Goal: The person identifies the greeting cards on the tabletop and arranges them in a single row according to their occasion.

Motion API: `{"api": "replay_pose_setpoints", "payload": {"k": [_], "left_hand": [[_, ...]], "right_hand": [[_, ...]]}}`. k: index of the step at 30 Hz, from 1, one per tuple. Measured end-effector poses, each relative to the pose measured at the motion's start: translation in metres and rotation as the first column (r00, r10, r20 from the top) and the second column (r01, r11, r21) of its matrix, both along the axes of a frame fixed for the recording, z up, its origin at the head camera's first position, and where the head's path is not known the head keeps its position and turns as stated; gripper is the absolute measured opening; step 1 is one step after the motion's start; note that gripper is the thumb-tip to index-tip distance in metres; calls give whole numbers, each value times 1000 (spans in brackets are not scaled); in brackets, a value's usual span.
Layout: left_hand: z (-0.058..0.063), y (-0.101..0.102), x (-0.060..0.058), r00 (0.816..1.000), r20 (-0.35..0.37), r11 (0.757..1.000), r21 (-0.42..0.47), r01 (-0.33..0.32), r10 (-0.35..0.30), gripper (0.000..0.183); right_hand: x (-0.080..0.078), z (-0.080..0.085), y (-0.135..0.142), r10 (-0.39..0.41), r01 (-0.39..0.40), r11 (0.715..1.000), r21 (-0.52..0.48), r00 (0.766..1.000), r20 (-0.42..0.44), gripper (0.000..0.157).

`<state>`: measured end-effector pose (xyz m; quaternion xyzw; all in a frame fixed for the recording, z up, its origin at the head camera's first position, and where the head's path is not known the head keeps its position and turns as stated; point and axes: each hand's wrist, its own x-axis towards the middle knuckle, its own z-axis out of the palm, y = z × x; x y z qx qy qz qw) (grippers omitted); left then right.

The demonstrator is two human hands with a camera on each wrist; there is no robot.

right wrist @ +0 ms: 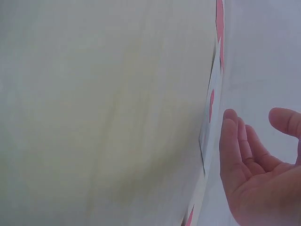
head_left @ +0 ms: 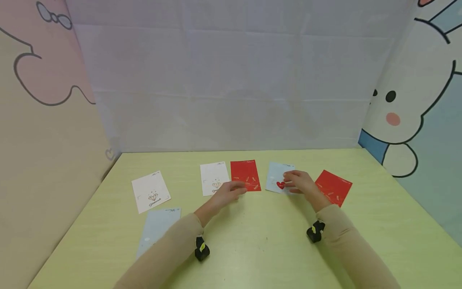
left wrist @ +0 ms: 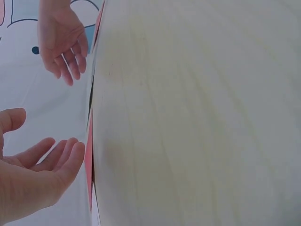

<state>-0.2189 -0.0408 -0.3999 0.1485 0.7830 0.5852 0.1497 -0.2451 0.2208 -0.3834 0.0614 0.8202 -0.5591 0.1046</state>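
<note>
My left hand (head_left: pixel 227 195) hovers over the near edge of a red card (head_left: pixel 247 172), its fingers relaxed and holding nothing. In the left wrist view the same hand (left wrist: pixel 40 172) shows a gap between thumb and fingers. My right hand (head_left: pixel 303 184) is above a light blue card (head_left: pixel 273 173) with a red heart, partly covering it. The right wrist view shows that hand (right wrist: pixel 261 169) with loosely bent fingers and a space under the thumb, apart from the blue card (right wrist: pixel 210 117). To the left hand's left lies a white card (head_left: pixel 211 176) with a gold diamond print.
Another white diamond card (head_left: pixel 149 192) lies at the left. Below it a second light blue card (head_left: pixel 159 224) is partly hidden by my left sleeve. A second red card (head_left: pixel 333 186) lies tilted at the right, partly behind my right wrist. A white cloth (head_left: pixel 234 88) hangs behind the table (head_left: pixel 252 249).
</note>
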Motion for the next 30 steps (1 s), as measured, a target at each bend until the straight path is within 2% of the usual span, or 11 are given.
{"api": "replay_pose_setpoints", "payload": {"k": [5, 9, 14, 21, 25, 30], "left_hand": [[-4, 16, -4, 1000, 27, 1000, 20, 0, -1, 42], [-5, 29, -6, 998, 54, 1000, 16, -23, 22, 45], [-3, 44, -10, 999, 28, 999, -26, -44, 45, 45], [-4, 63, -16, 996, 25, 996, -28, -83, 83, 45], [-7, 74, -18, 992, 38, 991, -63, -117, 119, 44], [-9, 84, -23, 991, 21, 987, -95, -132, 135, 45]], "right_hand": [[-4, 0, 6, -54, 55, 998, -6, 998, 30, 44], [-7, 0, 11, -94, 95, 995, -23, 995, 41, 45], [-9, 0, 20, -156, 160, 986, -50, 985, 72, 47], [-8, -2, 26, -178, 184, 981, -54, 979, 96, 49], [-8, -2, 26, -194, 202, 977, -76, 976, 96, 49], [-9, -2, 26, -205, 215, 974, -71, 970, 128, 52]]}}
